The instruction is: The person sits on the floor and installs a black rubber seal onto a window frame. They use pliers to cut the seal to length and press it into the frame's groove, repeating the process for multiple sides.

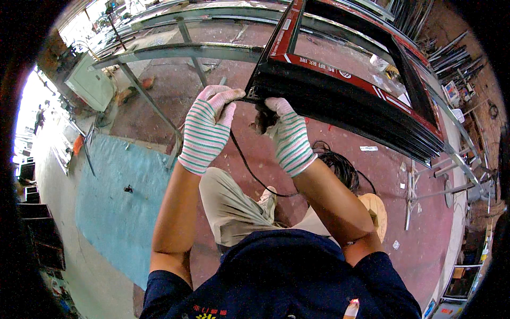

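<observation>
My left hand (pixel 209 127), in a white glove with green stripes, pinches a thin black rubber strip (pixel 245 160) beside the near left corner of a black window frame (pixel 345 119). My right hand (pixel 291 137), gloved alike and dark with dirt at the fingers, is closed on the strip just to the right. Below my hands the strip's loose length hangs in a curve and runs toward a tangled black coil (pixel 340 166) on the floor. The frame's corner partly hides where the strip meets it.
Red protective film (pixel 324 68) covers the frame's upper faces. A metal rack (pixel 202 51) stretches away to the left. On the floor lies a blue sheet (pixel 119 196); a pale green cabinet (pixel 90 82) stands beyond. A round wooden stool seat (pixel 376 212) is by my right elbow.
</observation>
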`<state>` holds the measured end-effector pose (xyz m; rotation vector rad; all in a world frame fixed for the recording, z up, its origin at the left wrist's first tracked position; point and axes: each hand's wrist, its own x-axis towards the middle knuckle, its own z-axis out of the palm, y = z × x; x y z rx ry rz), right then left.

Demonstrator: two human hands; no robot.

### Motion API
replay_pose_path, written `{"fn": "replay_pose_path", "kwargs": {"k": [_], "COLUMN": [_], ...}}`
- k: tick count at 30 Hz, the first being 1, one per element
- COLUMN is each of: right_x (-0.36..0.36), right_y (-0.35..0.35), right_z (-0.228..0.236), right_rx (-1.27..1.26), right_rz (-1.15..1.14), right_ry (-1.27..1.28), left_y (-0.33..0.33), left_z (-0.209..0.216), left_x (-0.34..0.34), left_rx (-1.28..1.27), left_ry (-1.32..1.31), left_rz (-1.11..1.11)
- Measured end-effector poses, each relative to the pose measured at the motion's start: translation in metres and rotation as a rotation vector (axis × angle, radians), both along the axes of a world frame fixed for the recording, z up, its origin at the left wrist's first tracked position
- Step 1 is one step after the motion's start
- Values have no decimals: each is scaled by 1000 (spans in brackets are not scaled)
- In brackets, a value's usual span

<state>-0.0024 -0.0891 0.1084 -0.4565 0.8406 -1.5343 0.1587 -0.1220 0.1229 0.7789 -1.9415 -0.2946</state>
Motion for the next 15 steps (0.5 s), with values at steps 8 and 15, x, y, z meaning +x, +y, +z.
{"fn": "replay_pose_path", "kwargs": {"k": [8,15], "right_x": [2,-76], "right_y": [-3,42], "right_z": [-10,-9], "right_rx": [-175,-70], "right_rz": [49,29], "right_ry": [308,119], "left_y": [7,20], "left_z": [3,-8], "left_x": [-4,-1], "left_rx": [-16,-89], "left_ry": [0,-30], "left_rz": [6,114]}}
